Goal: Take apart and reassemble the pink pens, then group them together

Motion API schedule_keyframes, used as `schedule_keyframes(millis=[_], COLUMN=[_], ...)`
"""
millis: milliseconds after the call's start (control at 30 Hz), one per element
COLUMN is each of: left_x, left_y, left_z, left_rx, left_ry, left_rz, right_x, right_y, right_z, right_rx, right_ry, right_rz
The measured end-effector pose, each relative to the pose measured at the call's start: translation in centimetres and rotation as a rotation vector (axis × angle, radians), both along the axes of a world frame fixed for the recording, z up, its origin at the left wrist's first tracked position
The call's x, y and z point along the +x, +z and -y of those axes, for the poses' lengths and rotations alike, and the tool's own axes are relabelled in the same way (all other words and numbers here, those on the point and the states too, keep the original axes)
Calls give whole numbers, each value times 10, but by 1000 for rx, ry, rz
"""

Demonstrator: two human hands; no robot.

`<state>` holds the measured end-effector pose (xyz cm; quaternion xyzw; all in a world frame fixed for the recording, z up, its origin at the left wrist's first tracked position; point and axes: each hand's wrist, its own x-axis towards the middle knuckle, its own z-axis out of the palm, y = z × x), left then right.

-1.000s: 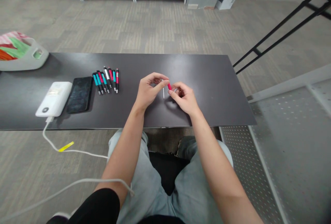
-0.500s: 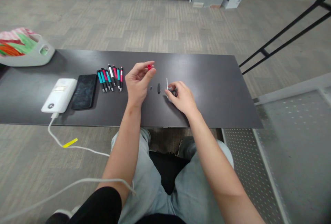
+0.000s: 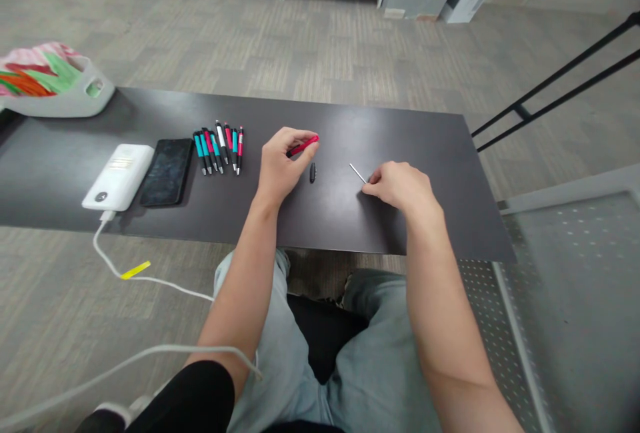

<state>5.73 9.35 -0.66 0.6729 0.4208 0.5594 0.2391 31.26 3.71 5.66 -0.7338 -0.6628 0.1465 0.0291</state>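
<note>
My left hand [image 3: 281, 165] is closed on a red pen barrel [image 3: 303, 146], held just above the dark table [image 3: 350, 220]. A small black pen part [image 3: 313, 172] lies on the table just right of that hand. My right hand [image 3: 400, 186] is closed, pinching a thin white refill [image 3: 357, 173] that points up and to the left over the table. A row of several pens [image 3: 219, 147] in teal, red, white and black lies left of my left hand.
A black phone [image 3: 167, 171] and a white power bank [image 3: 119, 176] with a white cable [image 3: 150, 283] lie at the left. A grey basket [image 3: 55, 90] with coloured contents sits at the far left corner. Black railing bars [image 3: 555, 80] run at the right.
My hands separated. The left hand turned the red barrel sideways and lowered it. The right hand slid right, carrying the white refill away from the black part.
</note>
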Motion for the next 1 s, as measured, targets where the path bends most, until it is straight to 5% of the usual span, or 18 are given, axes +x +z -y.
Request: schedule_keyframes(millis=[233, 533, 1000], left_x=[3, 5, 12], left_y=[-2, -1, 6], left_z=[0, 2, 6], left_rx=[34, 30, -96], left_ry=[-30, -161, -283], left_rz=[-73, -110, -114], right_x=[14, 48, 36], right_y=[-1, -5, -3], right_z=[0, 1, -1], right_rx=[34, 302, 387], right_ry=[2, 81, 221], right_rz=[-92, -771, -827])
